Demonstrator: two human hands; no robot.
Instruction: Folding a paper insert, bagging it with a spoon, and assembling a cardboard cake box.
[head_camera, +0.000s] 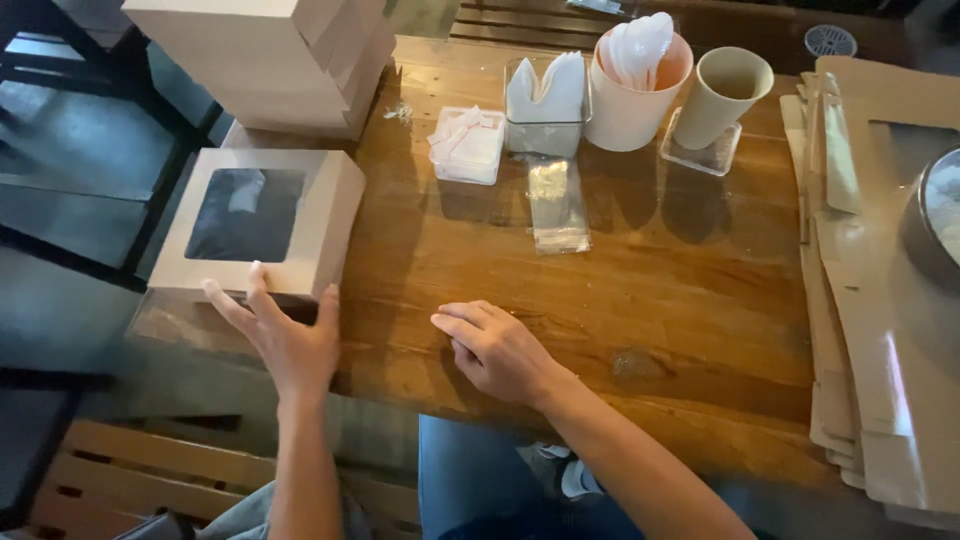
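Note:
My left hand rests against the near side of a folded brown cardboard box with a dark window in its lid, fingers spread on its edge. The box sits at the left end of a wooden table. My right hand lies on the table near its front edge, fingers loosely curled, with nothing in it.
A stack of similar boxes stands at the back left. Behind the middle are a small clear tray, a napkin holder, a cup of white spoons, a beige cup and a clear sleeve. Flat box blanks lie at right.

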